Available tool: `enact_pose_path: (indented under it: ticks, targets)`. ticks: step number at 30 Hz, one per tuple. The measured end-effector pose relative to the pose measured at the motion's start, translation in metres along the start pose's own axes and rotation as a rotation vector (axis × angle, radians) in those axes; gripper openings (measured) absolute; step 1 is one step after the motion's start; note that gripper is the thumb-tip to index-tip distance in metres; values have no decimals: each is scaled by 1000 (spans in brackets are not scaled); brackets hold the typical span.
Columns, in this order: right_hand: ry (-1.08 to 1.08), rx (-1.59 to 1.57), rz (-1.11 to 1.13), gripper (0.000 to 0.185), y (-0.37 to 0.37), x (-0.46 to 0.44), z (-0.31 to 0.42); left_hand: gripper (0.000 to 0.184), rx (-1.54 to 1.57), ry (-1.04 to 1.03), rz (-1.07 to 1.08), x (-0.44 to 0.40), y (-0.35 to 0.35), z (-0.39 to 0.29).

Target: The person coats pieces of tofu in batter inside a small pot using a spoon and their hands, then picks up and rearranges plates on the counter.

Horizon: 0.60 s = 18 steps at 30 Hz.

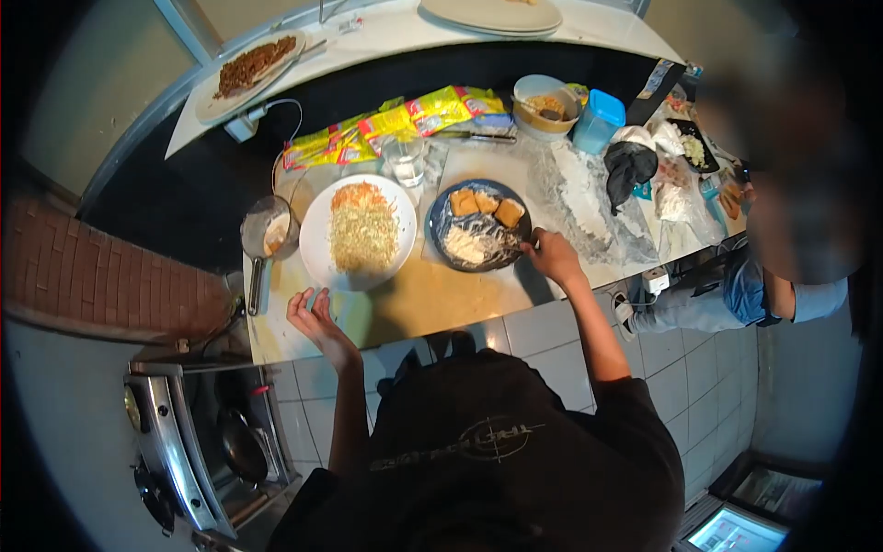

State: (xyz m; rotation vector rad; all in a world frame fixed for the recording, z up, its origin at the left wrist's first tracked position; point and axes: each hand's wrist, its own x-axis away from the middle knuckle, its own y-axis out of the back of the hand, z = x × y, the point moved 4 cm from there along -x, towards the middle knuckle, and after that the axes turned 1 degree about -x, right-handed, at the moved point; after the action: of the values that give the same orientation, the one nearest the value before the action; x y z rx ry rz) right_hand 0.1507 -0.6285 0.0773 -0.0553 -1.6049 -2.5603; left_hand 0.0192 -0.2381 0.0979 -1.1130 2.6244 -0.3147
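Note:
My right hand (554, 258) is closed at the right rim of a dark blue plate (435, 241); whatever its fingers pinch is too small to make out. Several golden-brown fried blocks (463, 201) lie along the plate's far side, with a mound of white, crumbly food (465, 246) nearer to me. My left hand (315, 319) hovers over the counter's front edge, fingers apart and holding nothing. Just beyond it stands a white plate (315, 216) of shredded food (363, 237), orange at the far end and pale green below. Left of that plate rests a small saucepan (257, 241) with pale residue inside.
Yellow packets (379, 124), a glass (403, 164), a bowl (533, 121) and a blue container (600, 121) line the back. Plates of food sit on the raised shelf (368, 41). Another person (708, 299) stands at right. A stove (179, 451) is at lower left.

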Motion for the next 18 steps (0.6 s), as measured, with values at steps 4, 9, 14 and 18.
enact_pose_path:
  ticks: [4,9,14,18]
  targets:
    - [151,126,-162,27,23,4,27,44,-91,-32,1,7,5,-2]
    - [170,187,-264,27,65,19,59,44,-102,-18,-7,15,7,2]
    - [138,28,-163,28,57,17,36,42,-85,5,4,21,5,11]
    - [57,-311,-131,26,7,12,-3,38,-61,-1,1,19,1,9]
